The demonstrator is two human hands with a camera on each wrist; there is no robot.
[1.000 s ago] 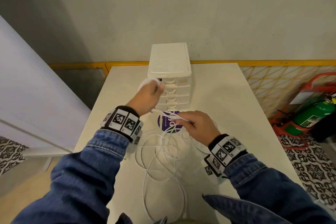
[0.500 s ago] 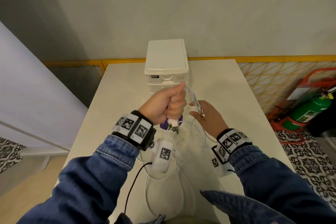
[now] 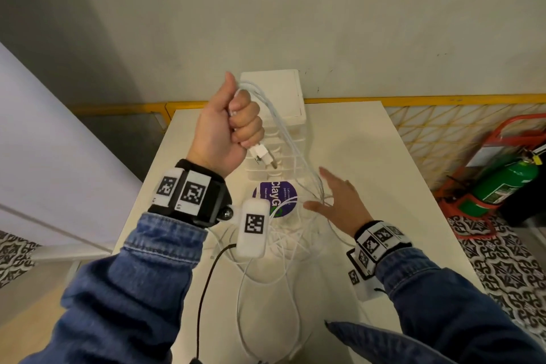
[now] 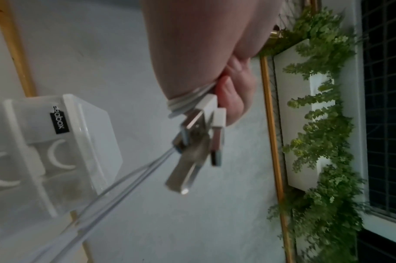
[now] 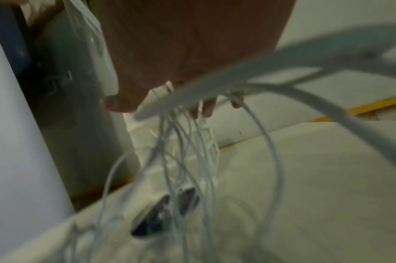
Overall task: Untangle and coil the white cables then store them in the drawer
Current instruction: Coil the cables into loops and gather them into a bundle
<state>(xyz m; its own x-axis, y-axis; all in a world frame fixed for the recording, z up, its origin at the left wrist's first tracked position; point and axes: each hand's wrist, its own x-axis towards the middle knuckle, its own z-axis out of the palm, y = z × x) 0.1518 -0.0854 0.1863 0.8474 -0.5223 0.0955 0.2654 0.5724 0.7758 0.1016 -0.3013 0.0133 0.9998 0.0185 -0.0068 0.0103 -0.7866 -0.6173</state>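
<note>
My left hand [image 3: 233, 124] is raised in a fist in front of the white drawer unit [image 3: 273, 97], gripping a bundle of white cables [image 3: 283, 133]. Their USB plugs [image 4: 199, 140] stick out below the fist. The strands run down and right to my right hand [image 3: 328, 195], which is spread with straight fingers, the strands passing between them [image 5: 192, 110]. More white cable [image 3: 266, 269] lies tangled in loops on the table below both hands. The drawer unit [image 4: 64, 142] looks shut in the left wrist view.
A round purple sticker [image 3: 276, 198] lies on the white table [image 3: 369, 156] in front of the drawers. A thin black wire [image 3: 206, 289] hangs from my left wrist device. A green fire extinguisher [image 3: 502, 186] stands on the floor at right. A yellow rail runs behind the table.
My left hand has lifted the cable bundle well up in front of the drawer unit. My right hand has let go its pinch and now lies spread, fingers combing through the hanging strands.
</note>
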